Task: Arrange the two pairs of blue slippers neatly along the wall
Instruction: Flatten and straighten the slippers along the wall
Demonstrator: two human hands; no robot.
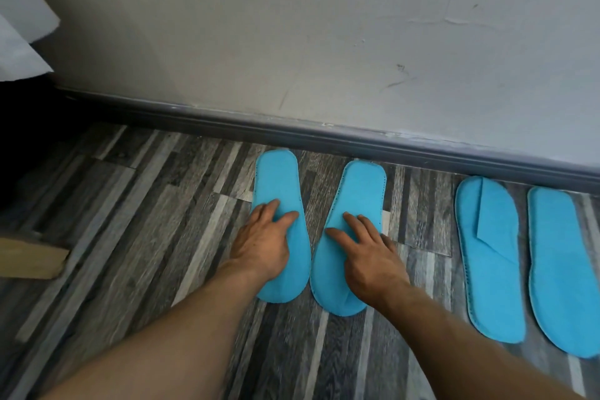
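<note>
Four flat blue slippers lie on the striped grey floor, one end of each by the skirting board (324, 136). My left hand (264, 242) rests flat on the left-most slipper (277, 177), fingers spread. Pressing down beside it, my right hand (367, 252) lies flat on the second slipper (360, 191). These two slippers angle towards each other at their near ends and almost touch. Further right lies the other pair, untouched: the third slipper (487, 256), with a folded flap on top, and the fourth slipper (561, 269), close to the frame's right edge.
A pale wall (324, 26) rises behind the skirting board. White cloth (19, 26) hangs at the upper left above a dark area. A tan cardboard-like piece (29, 260) lies on the floor at the left edge.
</note>
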